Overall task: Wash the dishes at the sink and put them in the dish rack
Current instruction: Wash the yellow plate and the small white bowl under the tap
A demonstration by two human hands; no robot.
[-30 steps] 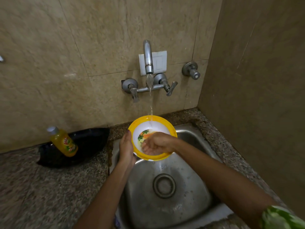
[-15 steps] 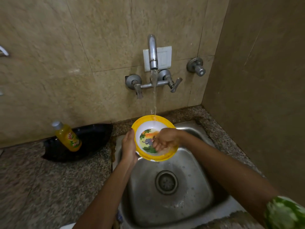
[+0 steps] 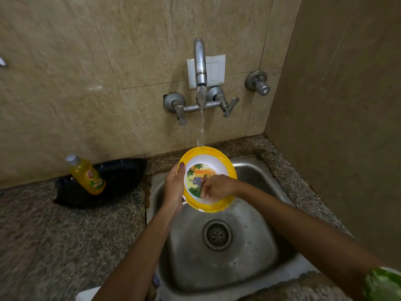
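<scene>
A yellow-rimmed bowl with a white inside and an elephant picture is held tilted over the steel sink. My left hand grips its left rim, thumb on the inside edge. My right hand is inside the bowl, fingers bent down and rubbing the lower part of the picture. Water runs from the wall tap onto the bowl's far rim.
A yellow bottle with a grey cap leans on a black tray on the granite counter to the left. The sink drain lies below the bowl. A wall closes the right side; a spare valve sticks out there.
My right hand has slid from the middle of the bowl to its lower right part, uncovering the picture. The bowl tilted a little more toward me; my left hand kept its grip.
</scene>
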